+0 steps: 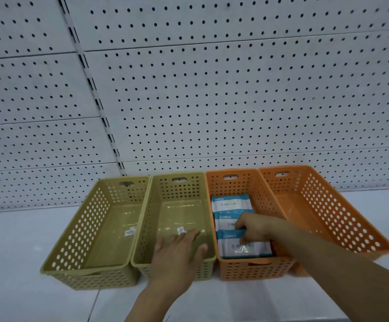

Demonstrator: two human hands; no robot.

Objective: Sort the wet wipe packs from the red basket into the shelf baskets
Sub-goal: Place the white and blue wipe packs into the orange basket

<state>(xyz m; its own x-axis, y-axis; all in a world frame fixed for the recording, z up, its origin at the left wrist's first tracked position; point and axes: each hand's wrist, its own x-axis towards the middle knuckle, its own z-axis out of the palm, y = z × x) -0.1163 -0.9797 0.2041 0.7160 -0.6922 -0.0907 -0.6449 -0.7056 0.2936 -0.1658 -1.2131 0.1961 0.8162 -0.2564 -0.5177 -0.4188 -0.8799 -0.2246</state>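
The left hand [177, 254] lies flat, fingers spread, on the front rim of a green basket [179, 189]. The right hand [257, 226] curls its fingers over the top edge of the front wipe pack [246, 248] in the orange basket [256, 270] just beside it. Two more packs [231, 203] lie behind it, and a pegboard [212, 101] backs the shelf [26, 263].

Four baskets [179, 187] abreast on shelf [14, 252]; wipe packs [230, 203] in third from left; pegboard [212, 101] behind.
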